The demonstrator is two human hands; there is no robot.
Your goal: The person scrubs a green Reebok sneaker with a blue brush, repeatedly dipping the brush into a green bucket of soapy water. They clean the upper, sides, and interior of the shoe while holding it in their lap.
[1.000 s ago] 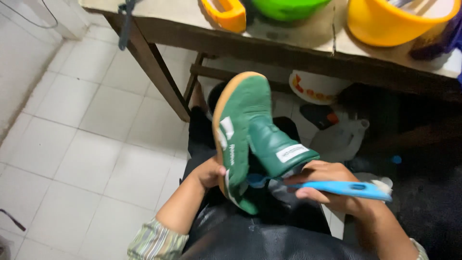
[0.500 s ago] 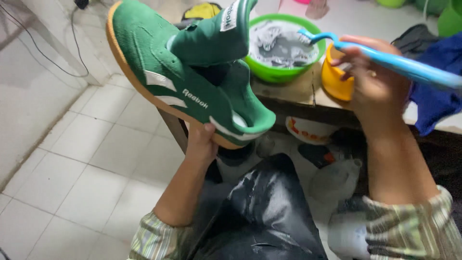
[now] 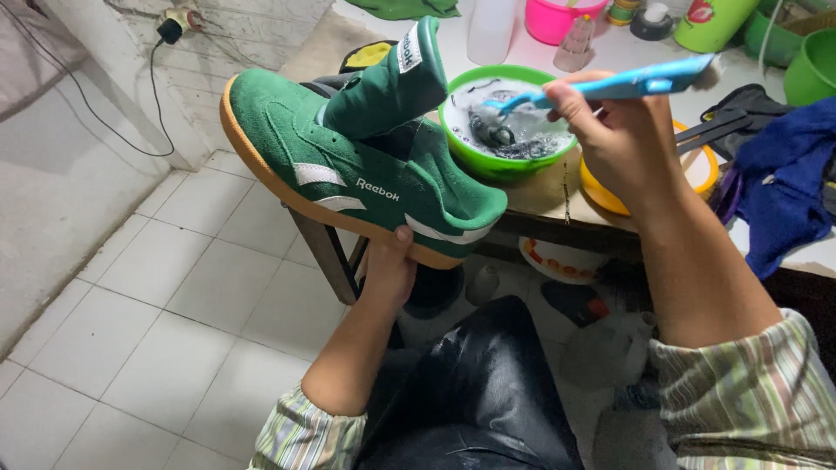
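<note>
My left hand (image 3: 389,265) grips a green suede sneaker (image 3: 348,170) from below by its tan sole, holding it up on its side with the tongue flipped up. My right hand (image 3: 614,139) holds a blue brush (image 3: 623,85) by the handle. The bristle end dips into a green bowl (image 3: 470,157) of dark foamy water on the table. The shoe hangs just left of the bowl, apart from the brush.
The wooden table (image 3: 540,187) carries a yellow basin (image 3: 601,196), a pink tub (image 3: 557,19), a clear bottle (image 3: 490,30), green containers (image 3: 805,65) and a blue cloth (image 3: 784,187). Black plastic (image 3: 483,383) covers my lap. White tiled floor (image 3: 131,339) lies to the left.
The view rose from under the table to its top. My left hand lifted the sneaker up beside the bowl, and my right hand carried the brush into the bowl's water.
</note>
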